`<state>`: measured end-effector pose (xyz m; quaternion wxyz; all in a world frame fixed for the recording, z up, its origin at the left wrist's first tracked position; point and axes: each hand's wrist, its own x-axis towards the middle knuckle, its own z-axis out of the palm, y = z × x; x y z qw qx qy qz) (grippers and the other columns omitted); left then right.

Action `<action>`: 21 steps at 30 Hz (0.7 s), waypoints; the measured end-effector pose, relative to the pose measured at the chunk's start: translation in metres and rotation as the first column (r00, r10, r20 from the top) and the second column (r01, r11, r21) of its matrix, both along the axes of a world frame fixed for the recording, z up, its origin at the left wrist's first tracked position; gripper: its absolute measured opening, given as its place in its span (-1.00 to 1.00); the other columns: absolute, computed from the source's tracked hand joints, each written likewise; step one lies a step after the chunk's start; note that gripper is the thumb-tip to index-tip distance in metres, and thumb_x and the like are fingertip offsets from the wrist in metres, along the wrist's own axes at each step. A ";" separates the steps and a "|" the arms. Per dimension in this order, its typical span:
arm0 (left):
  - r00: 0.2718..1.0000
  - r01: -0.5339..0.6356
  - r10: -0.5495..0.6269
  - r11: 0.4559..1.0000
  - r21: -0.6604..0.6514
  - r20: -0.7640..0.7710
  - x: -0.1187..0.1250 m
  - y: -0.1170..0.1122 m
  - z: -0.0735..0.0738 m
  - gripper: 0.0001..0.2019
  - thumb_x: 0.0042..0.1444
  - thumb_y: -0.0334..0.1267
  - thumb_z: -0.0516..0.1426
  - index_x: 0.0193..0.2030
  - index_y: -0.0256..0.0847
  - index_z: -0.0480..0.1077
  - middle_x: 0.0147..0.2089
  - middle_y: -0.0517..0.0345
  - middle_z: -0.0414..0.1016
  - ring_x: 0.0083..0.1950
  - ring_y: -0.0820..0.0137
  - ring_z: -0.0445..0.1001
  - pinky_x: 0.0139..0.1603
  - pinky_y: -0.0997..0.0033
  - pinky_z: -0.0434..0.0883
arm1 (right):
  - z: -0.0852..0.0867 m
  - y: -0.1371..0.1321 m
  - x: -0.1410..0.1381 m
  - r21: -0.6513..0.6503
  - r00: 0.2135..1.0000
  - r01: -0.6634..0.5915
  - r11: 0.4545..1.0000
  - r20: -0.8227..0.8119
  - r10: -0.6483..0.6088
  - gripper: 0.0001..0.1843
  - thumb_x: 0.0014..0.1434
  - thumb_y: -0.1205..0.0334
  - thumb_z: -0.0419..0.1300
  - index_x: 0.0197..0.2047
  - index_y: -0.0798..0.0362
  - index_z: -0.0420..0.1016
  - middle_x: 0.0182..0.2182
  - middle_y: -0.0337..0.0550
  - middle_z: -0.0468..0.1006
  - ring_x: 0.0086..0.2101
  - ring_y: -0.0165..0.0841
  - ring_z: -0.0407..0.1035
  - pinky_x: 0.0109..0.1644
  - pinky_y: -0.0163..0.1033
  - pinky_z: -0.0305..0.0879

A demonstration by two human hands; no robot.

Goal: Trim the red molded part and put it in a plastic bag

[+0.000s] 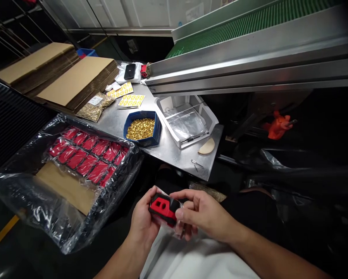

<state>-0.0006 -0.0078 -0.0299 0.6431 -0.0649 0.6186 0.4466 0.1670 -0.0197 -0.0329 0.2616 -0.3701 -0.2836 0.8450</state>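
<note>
Above my lap I hold a small red-and-black plastic casing (164, 207) with two dark openings in its upper face. Clear plastic film shows along its edges. My left hand (145, 217) wraps its left side, thumb along the upper edge. On the other end my right hand (201, 211) presses with its thumb, its fingers curled around the film and the casing. What lies under the right fingers is partly hidden. Left of my hands, a box lined with clear plastic holds rows of similar red pieces (83, 159).
On the metal table (180, 159) are a blue bin (155, 137) of small brass-coloured parts, a white tray (211, 116) with clear bags, tweezers (196, 164) and yellow sticker sheets (131, 100). Stacked cardboard (78, 77) stands left; a green conveyor (235, 33) runs above right.
</note>
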 end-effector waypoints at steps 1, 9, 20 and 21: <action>1.000 -0.002 0.002 1.000 -0.009 -0.010 0.001 -0.001 -0.001 -0.81 0.16 -0.31 0.16 -0.46 -0.30 0.34 -0.50 0.18 0.33 -0.53 0.45 0.36 -0.50 0.48 0.37 | -0.001 -0.001 -0.003 0.002 0.998 0.035 0.999 0.057 -0.035 -0.46 0.09 0.05 0.34 0.06 0.13 0.37 -0.53 -0.21 0.59 -0.63 -0.46 0.42 -0.58 -0.46 0.22; 0.995 -0.062 0.060 0.998 -0.016 -0.081 0.004 -0.006 -0.009 -0.83 0.13 -0.34 0.19 -0.44 -0.28 0.31 -0.51 0.23 0.29 -0.56 0.49 0.32 -0.53 0.52 0.32 | -0.008 -0.002 -0.006 0.034 0.987 0.054 0.998 0.149 -0.059 -0.61 0.06 0.05 0.34 -0.13 0.12 0.42 -0.61 -0.30 0.52 -0.64 -0.47 0.37 -0.56 -0.41 0.24; 0.989 -0.031 0.042 0.996 0.078 -0.141 0.007 -0.010 -0.013 -0.84 0.04 -0.33 0.23 -0.45 -0.26 0.31 -0.49 0.27 0.26 -0.52 0.52 0.28 -0.53 0.55 0.27 | -0.013 -0.002 -0.007 0.015 0.988 0.063 0.998 0.139 -0.065 -0.55 -0.01 -0.05 0.39 -0.26 0.11 0.37 -0.64 -0.29 0.53 -0.63 -0.42 0.42 -0.58 -0.41 0.22; 0.987 -0.013 0.030 0.994 0.106 -0.157 0.007 -0.011 -0.013 -0.83 0.04 -0.31 0.23 -0.46 -0.26 0.31 -0.48 0.27 0.26 -0.51 0.53 0.27 -0.52 0.56 0.27 | -0.013 -0.002 -0.007 0.014 0.987 0.068 0.998 0.148 -0.069 -0.54 -0.03 -0.06 0.40 -0.29 0.11 0.37 -0.65 -0.30 0.52 -0.63 -0.42 0.42 -0.59 -0.41 0.22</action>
